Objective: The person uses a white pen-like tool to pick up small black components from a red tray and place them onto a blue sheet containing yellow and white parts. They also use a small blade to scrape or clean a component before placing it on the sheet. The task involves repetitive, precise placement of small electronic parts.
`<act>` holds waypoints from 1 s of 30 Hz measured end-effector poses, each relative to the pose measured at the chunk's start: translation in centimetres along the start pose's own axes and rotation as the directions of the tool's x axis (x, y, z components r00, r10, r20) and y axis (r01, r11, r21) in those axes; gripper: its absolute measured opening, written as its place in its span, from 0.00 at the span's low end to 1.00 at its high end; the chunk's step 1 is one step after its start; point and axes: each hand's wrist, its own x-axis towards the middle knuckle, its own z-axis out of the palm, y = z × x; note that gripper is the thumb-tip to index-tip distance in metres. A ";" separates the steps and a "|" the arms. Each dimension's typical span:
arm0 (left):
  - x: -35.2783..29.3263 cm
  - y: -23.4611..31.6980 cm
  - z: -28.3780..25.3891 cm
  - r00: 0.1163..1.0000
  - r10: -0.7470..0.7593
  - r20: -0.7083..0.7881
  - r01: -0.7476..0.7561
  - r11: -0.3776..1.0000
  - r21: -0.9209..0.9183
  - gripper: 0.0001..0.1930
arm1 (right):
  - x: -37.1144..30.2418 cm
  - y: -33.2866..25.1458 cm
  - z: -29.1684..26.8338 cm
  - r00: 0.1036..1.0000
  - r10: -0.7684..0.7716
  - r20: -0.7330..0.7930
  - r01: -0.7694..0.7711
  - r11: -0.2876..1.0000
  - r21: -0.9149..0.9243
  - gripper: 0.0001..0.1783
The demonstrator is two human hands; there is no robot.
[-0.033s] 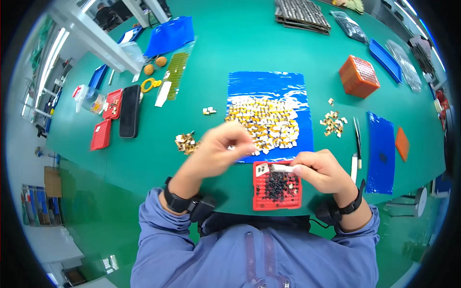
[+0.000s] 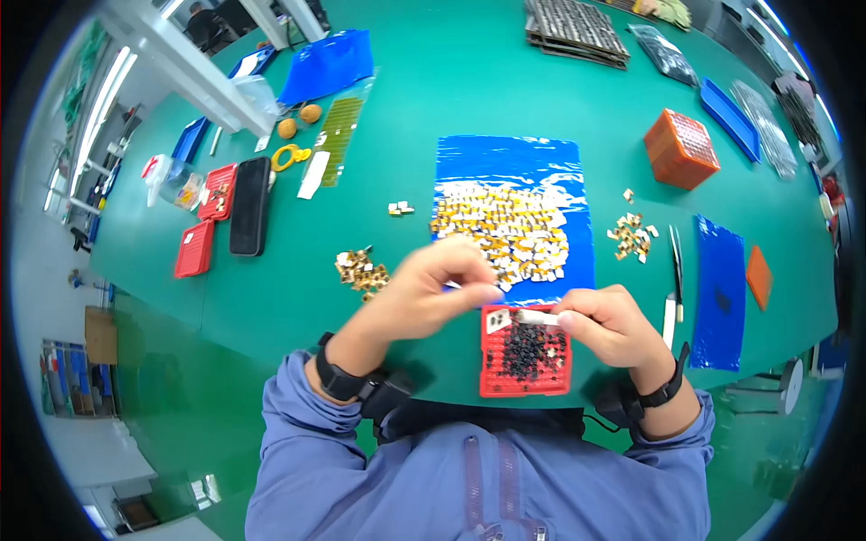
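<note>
My left hand (image 2: 448, 281) is pinched and slightly blurred, above the near left edge of a blue sheet (image 2: 505, 158). What its fingers hold, if anything, is too small to make out. My right hand (image 2: 606, 326) grips a short white stick (image 2: 538, 317) that points left over the far edge of a red tray (image 2: 492, 383). Many tiny black parts (image 2: 526, 352) lie in the tray, with a white label at its far left corner. Between the hands and beyond them, a dense spread of small white-and-gold pieces (image 2: 510, 225) covers the near part of the sheet.
Small piles of pieces lie left (image 2: 359, 272) and right (image 2: 633, 236) of the sheet. Tweezers (image 2: 677, 270), a blue strip (image 2: 718, 288) and an orange block (image 2: 682, 149) are at right. A black phone (image 2: 250, 207), yellow scissors (image 2: 289, 158) and red boxes (image 2: 195, 250) stand at left.
The view has shifted slightly, so the table's things sit a little further right. My left hand has come slightly lower and nearer the tray; my right hand still grips the white stick.
</note>
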 end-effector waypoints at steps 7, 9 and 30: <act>-0.1 0.6 2.6 0.909 -0.386 0.155 0.370 0.580 -0.726 0.04 | -0.2 -0.4 0.0 0.994 0.108 0.013 -0.108 0.994 -0.008 0.10; -0.1 0.7 2.9 0.906 -0.375 0.196 0.386 0.546 -0.744 0.04 | -0.2 -0.5 0.0 0.993 0.113 0.016 -0.113 0.993 -0.022 0.09; -0.5 0.7 3.8 0.914 -0.302 0.271 0.378 0.397 -0.836 0.05 | -0.1 -0.1 -0.1 0.992 -0.079 -0.094 0.069 0.992 -0.105 0.05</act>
